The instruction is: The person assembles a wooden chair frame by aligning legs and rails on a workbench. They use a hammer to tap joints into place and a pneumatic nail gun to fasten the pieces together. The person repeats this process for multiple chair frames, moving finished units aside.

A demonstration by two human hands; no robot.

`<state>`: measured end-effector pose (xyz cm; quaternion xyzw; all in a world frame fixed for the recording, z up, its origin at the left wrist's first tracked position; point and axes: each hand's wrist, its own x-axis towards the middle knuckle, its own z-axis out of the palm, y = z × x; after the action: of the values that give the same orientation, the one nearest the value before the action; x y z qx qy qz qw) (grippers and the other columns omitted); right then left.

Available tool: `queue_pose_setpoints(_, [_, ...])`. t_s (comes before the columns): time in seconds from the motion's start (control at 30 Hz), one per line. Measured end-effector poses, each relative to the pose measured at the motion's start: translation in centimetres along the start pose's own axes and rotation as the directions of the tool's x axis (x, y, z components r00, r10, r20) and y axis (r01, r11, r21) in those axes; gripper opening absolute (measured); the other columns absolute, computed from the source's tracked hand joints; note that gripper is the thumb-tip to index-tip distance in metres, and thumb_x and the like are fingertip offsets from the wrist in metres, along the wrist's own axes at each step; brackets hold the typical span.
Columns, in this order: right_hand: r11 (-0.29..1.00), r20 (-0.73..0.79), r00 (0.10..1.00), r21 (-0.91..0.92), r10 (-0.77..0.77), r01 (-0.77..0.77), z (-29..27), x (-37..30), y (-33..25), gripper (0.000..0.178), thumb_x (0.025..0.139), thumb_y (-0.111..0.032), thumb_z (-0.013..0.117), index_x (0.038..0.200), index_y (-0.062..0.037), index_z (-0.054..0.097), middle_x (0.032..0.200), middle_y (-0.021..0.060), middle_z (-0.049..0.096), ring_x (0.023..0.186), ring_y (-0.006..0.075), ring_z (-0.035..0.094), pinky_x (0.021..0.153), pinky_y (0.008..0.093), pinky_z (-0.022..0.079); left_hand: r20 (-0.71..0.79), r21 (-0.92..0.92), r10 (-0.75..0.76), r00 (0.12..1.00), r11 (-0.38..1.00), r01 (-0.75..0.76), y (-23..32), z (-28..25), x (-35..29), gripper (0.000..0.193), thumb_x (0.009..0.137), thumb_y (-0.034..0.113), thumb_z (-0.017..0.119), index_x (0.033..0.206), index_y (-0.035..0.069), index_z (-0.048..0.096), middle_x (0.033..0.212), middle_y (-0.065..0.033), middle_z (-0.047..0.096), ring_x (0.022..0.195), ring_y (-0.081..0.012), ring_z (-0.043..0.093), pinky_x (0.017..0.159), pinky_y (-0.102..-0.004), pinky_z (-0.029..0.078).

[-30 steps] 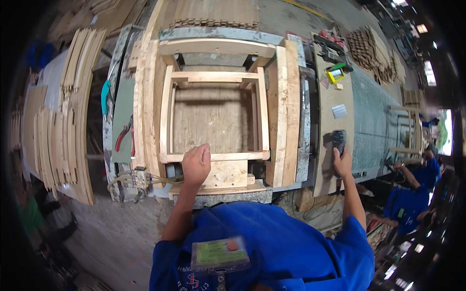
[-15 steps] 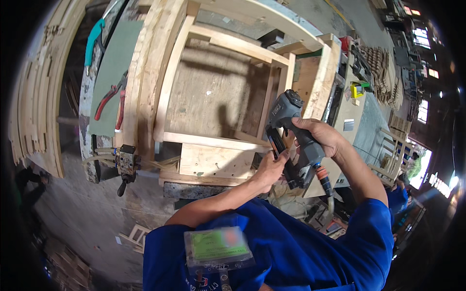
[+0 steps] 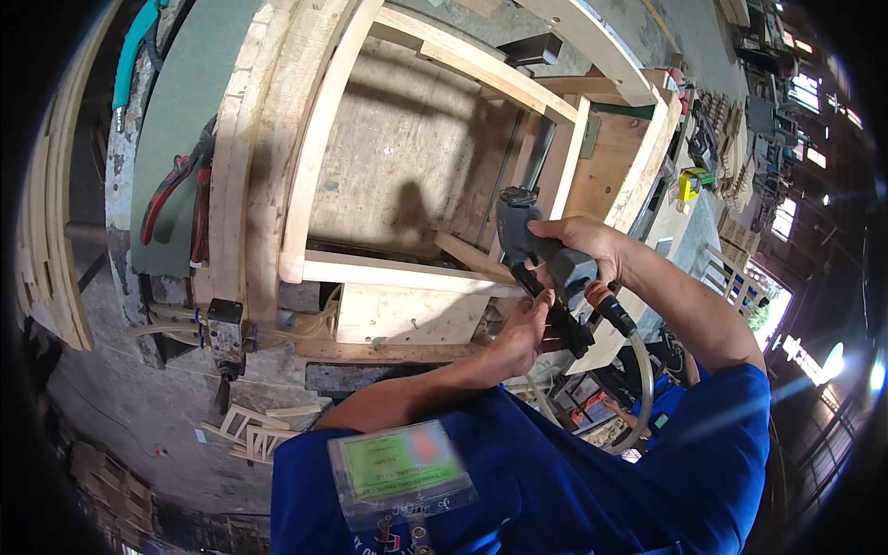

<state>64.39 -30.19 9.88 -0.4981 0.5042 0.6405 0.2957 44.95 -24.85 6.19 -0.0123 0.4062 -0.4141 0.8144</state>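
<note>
A dark grey air nail gun (image 3: pixel 514 225) is held up in front of my body, over the near right corner of a pale wooden frame (image 3: pixel 407 272). My right hand (image 3: pixel 590 244) wraps round its handle, thumb over the top. My left hand (image 3: pixel 524 335) closes on the long black magazine (image 3: pixel 575 335) below, its fingers partly hidden behind it. From the handle's end, an orange and black coupling leads into a pale air hose (image 3: pixel 645 375) that loops down beside my right arm. The frame lies on a worn workbench, its rails enclosing a plywood panel (image 3: pixel 379 185).
Left of the frame, red-handled pliers (image 3: pixel 166 196) and a teal-handled tool (image 3: pixel 136 51) lie on a green mat (image 3: pixel 190 102). A metal clamp valve (image 3: pixel 226 338) with a black lever juts from the bench's near left edge. Stacked wood strips (image 3: pixel 55 222) stand far left.
The nail gun has tilted and moved slightly left, with both hands still on it. Its hose now shows as a loop. The whole view has shifted, bringing the frame closer.
</note>
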Motion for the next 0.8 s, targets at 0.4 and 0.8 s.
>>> queue_pose_setpoints(0.4, [0.997, -0.082, 0.996, -0.076, -0.026, 0.020, 0.1, -0.6, 0.9, 0.046, 0.110, -0.043, 0.055, 0.115, 0.0022, 0.052, 0.093, 0.0124, 0.065, 0.063, 0.0228, 0.067, 0.054, 0.0416, 0.060, 0.123, 0.040, 0.021, 0.992, 0.999, -0.027, -0.5, -0.7, 0.0, 0.035, 0.112, 0.045, 0.052, 0.122, 0.011, 0.053, 0.101, -0.0060, 0.065, 0.086, -0.0229, 0.073, 0.079, -0.0479, 0.065])
queue_pose_setpoints(0.8, [0.358, -0.275, 0.404, 0.201, -0.873, 0.912, -5.0, -5.4, 0.8, 0.039, 0.106, -0.038, 0.064, 0.117, -0.0009, 0.063, 0.082, 0.0111, 0.072, 0.063, 0.0204, 0.072, 0.060, 0.0353, 0.063, 0.353, 0.830, 0.513, 0.782, 0.215, -0.515, 14.3, 5.9, 9.2, 0.045, 0.112, 0.034, 0.053, 0.142, 0.000, 0.053, 0.114, -0.0190, 0.073, 0.108, -0.0306, 0.069, 0.094, -0.0399, 0.054])
